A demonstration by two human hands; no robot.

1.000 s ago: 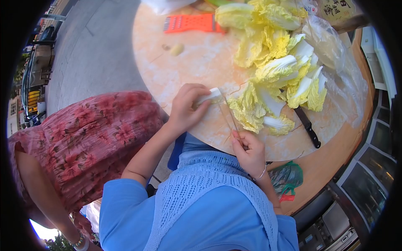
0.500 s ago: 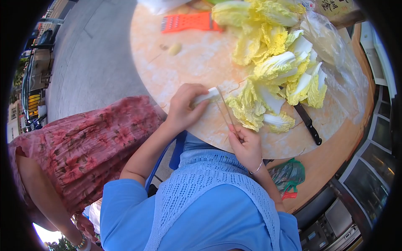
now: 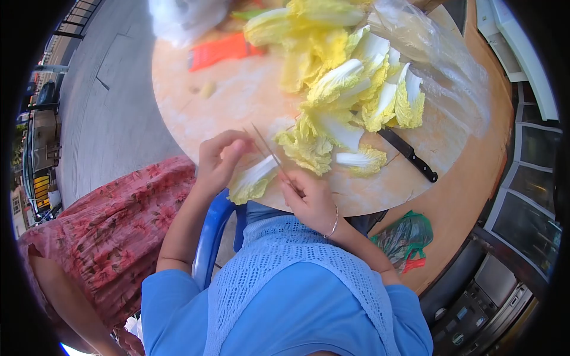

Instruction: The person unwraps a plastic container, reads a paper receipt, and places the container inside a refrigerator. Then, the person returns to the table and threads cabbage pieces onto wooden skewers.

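Observation:
My left hand (image 3: 218, 161) is above the table's near edge at the left, fingers loosely curled and parted from the thumb, nothing visible between them. Just beside it a cabbage leaf (image 3: 254, 181) with a white stalk lies at the table edge. My right hand (image 3: 309, 199) pinches two thin sticks (image 3: 270, 153), which cross over the leaf's stalk end and point up toward my left fingertips. A pile of yellow-green cabbage leaves (image 3: 338, 80) rests beyond my right hand, with a smaller leaf (image 3: 362, 160) nearer. The black-handled knife (image 3: 409, 154) lies right of them, its blade partly covered.
A round marbled table (image 3: 261, 89) carries a blurred orange grater (image 3: 221, 52), a small pale piece (image 3: 208, 89), a white bag (image 3: 187, 18) and clear plastic (image 3: 439, 65). A green bag (image 3: 407, 237) is below right. At left stands a person in a floral garment (image 3: 133, 219).
The view has shifted, so the table sits further left. My left hand has let go of the white piece it held, and a leaf now shows beside it. My right hand still holds the sticks.

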